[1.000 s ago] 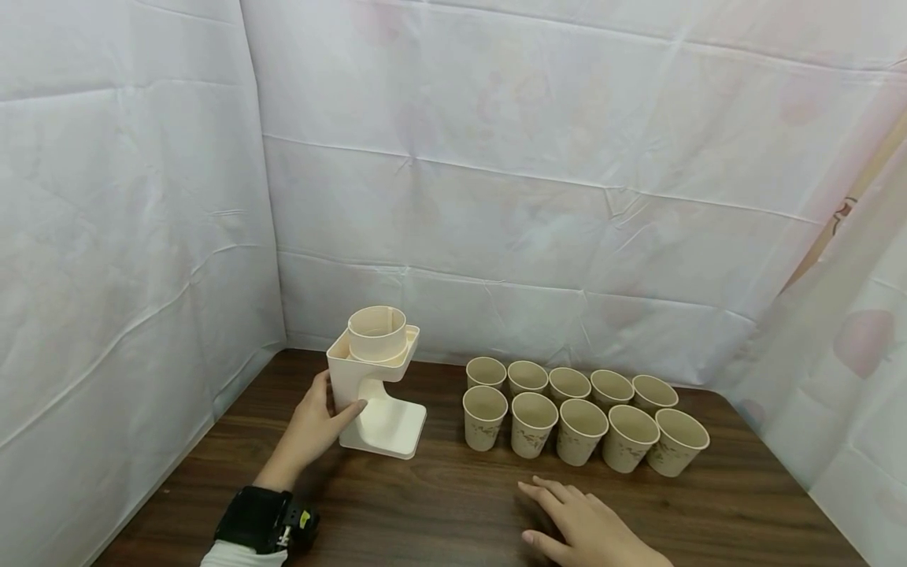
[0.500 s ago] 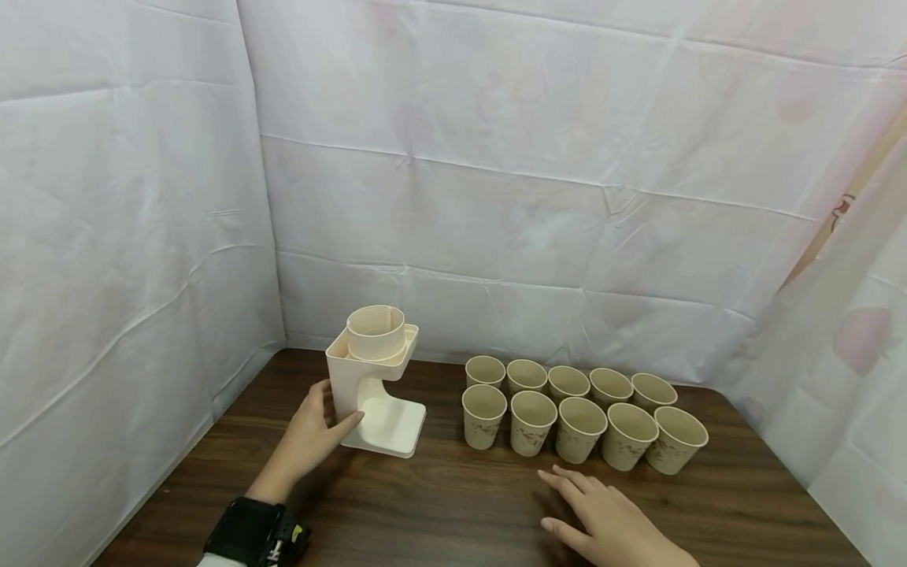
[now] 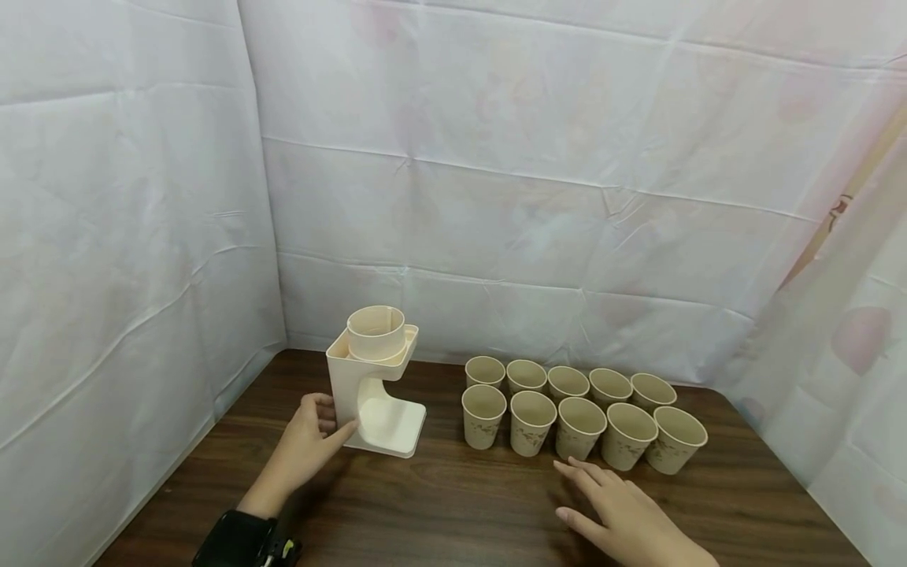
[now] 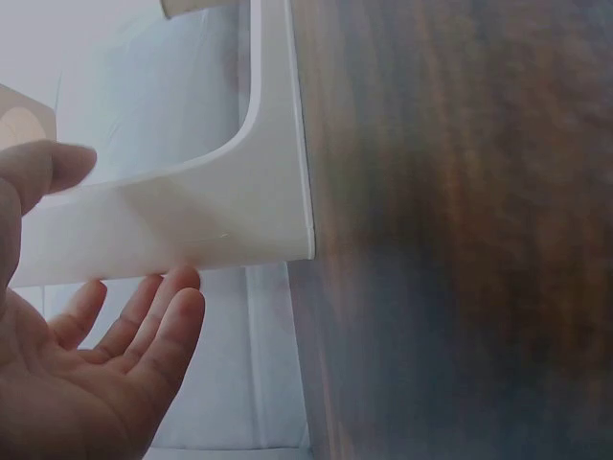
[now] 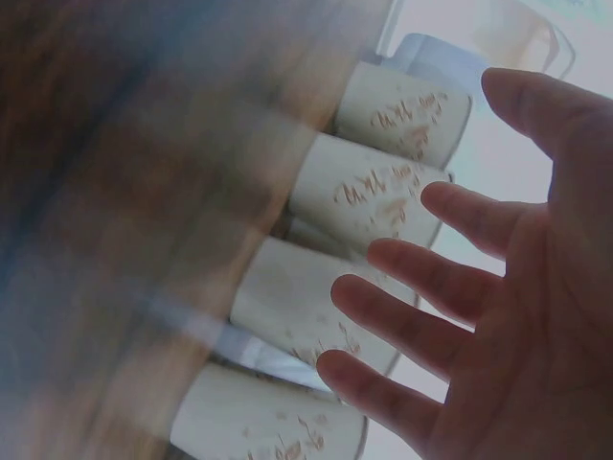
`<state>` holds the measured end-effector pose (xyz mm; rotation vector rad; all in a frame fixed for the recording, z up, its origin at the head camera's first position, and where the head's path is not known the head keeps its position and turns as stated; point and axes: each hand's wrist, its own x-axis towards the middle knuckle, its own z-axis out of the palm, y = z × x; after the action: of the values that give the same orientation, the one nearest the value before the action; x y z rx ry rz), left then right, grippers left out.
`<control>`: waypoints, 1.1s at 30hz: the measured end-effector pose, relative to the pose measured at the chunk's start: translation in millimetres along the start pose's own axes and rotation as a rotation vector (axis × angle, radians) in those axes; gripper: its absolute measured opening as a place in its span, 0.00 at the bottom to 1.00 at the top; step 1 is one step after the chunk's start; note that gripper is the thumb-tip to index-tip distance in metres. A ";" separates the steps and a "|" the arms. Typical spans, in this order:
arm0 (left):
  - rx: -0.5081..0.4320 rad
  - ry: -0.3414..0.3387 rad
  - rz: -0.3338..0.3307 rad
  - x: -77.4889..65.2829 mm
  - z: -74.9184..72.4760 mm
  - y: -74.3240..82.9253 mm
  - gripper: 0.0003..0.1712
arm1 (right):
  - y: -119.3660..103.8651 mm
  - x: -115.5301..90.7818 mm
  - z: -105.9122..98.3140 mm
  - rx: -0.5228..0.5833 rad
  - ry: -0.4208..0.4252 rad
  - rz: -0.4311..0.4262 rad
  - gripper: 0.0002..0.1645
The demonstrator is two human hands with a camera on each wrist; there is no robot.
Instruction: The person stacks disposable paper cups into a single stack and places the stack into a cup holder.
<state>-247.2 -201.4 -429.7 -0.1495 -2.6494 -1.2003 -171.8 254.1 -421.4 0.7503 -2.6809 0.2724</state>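
A cream C-shaped plastic stand (image 3: 345, 394) with a round open cylinder (image 3: 377, 335) on top stands upright on the left of the table. Beside its left side is my left hand (image 3: 303, 445), fingers loosely spread. In the left wrist view the thumb lies over the front of the stand (image 4: 182, 220) and the fingertips are right at its back edge. My right hand (image 3: 627, 512) is low over the table, fingers spread, holding nothing. Its fingertips lie just in front of a printed paper cup (image 3: 577, 441); in the right wrist view they overlap the cups (image 5: 311, 297).
Several beige paper cups (image 3: 483, 421) stand mouth up in two rows, right of the stand. The dark wood table (image 3: 439, 512) is bounded by a white curtain (image 3: 496, 197) behind and at both sides. A black band (image 3: 237, 539) is on the left wrist.
My left hand has slid down and slightly back along the stand, its grip loosening. My right hand has moved rightward and a little forward, closer to the cups. Stand and cups have stayed put.
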 end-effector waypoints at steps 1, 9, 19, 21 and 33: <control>0.000 0.002 0.002 -1.7 0.8 0.0 0.40 | 1.0 0.4 -2.0 -0.003 0.006 0.000 0.32; -0.001 -0.025 0.144 -13.3 12.6 7.0 0.30 | 9.2 2.4 -16.8 -0.004 0.058 0.005 0.30; -0.067 -0.101 0.167 -20.7 26.9 21.2 0.23 | 18.9 1.2 -30.3 0.037 0.034 0.021 0.25; -0.071 -0.123 0.189 -23.0 31.3 24.5 0.22 | 21.2 1.1 -33.5 0.029 0.040 0.023 0.23; -0.040 -0.290 0.374 -35.3 53.0 48.0 0.21 | 46.5 1.7 -43.5 0.053 0.163 -0.032 0.18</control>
<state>-212.8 -129.8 -437.4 -0.8433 -2.6614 -1.1757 -186.0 304.2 -384.9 0.7520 -2.5153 0.3806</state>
